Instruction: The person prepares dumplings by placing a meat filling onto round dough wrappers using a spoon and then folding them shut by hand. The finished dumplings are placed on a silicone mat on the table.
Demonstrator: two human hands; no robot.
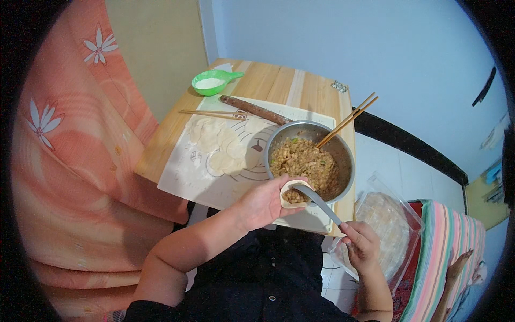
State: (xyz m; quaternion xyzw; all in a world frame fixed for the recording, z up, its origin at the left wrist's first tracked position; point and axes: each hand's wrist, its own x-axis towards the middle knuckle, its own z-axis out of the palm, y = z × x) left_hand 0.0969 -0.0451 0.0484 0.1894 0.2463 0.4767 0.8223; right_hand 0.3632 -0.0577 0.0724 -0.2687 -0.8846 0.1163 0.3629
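My left hand (265,201) is closed around the edge of a round dumpling wrapper (284,203), cupped in the fingers. A small heap of meat filling (294,196) lies in it. My right hand (362,242) grips a flat grey metal utensil (322,205) by its handle end. The utensil's far end rests at the filling in the wrapper; whether it is a spoon or a blade I cannot tell. Just beyond both hands stands a steel bowl (351,177) of minced filling (308,161), with chopsticks (346,122) leaning in it.
Several flat wrappers (217,140) overlap on a white mat (185,180) on the wooden table (155,155). Behind them are a rolling pin (257,109), more chopsticks (209,112) and a green scoop of flour (210,83). Right of the table sits a clear container (386,217); another person's hand (458,264) is nearby.
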